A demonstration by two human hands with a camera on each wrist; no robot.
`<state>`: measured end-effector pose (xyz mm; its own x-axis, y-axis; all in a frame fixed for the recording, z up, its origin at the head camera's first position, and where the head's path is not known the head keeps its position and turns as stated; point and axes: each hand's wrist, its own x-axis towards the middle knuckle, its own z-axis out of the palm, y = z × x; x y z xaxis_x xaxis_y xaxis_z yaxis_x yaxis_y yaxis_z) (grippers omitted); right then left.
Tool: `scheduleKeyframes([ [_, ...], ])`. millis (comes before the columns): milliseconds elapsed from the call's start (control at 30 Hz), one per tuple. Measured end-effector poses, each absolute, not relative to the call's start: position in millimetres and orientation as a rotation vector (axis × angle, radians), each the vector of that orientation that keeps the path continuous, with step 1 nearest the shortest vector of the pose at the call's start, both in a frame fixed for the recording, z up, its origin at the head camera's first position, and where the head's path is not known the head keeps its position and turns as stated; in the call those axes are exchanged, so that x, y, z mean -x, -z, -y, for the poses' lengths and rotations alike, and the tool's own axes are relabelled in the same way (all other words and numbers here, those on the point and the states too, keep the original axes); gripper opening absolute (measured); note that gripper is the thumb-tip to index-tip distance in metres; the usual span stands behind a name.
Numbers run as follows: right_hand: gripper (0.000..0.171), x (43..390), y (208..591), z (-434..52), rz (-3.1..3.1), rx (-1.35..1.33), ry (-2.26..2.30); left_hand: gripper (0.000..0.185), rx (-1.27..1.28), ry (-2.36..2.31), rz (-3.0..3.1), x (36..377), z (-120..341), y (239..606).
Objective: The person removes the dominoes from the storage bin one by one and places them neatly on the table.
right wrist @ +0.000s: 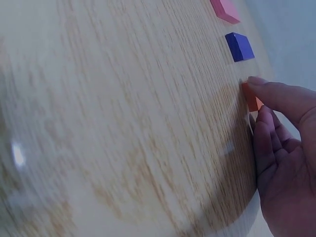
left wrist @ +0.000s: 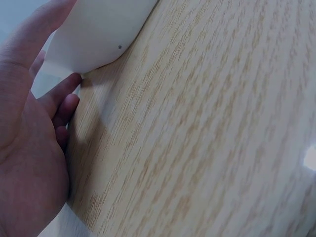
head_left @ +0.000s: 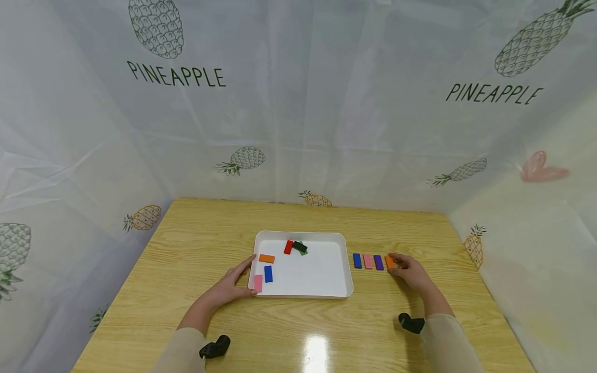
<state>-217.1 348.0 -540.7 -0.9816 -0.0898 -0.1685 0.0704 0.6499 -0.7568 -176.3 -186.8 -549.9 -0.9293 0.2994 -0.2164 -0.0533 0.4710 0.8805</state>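
At the tray's left end, my left hand [head_left: 228, 288] holds the white tray [head_left: 308, 297], thumb at the near left corner and fingers along the left side. The left wrist view shows the thumb against the tray wall [left wrist: 98, 37] and the other fingers low beside it. My right hand [head_left: 412, 273] pinches an orange block [right wrist: 250, 97] between thumb and fingers, at the right end of a row on the table. Left of it in that row lie a purple block [head_left: 379, 262], a pink block [head_left: 368, 261] and a blue block [head_left: 357, 260].
Inside the tray lie a red block [head_left: 288, 247], a black block [head_left: 300, 246] overlapping a green block [head_left: 303, 252], an orange block [head_left: 267, 258], a blue block [head_left: 268, 274] and a pink block [head_left: 258, 283]. A pineapple-printed curtain [head_left: 298, 114] surrounds the wooden table [head_left: 280, 331].
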Motion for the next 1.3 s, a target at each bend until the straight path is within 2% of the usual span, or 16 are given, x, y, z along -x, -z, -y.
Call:
scheduleKeyframes([
  [400, 0.054, 216.6, 545.4, -349.5, -2.670, 0.025, 1.328, 0.099, -0.215, -1.459, -2.388, 176.2, 185.8, 551.2],
  [867, 0.051, 199.8, 541.3, -339.8, -2.698, -0.116, 1.503, 0.098, -0.233, -1.449, -2.383, 177.6, 186.5, 551.3],
  [1300, 0.046, 188.9, 520.6, -285.0, -2.667, -0.188, 1.764, 0.096, -0.227, -1.458, -2.373, 177.4, 187.8, 550.9],
])
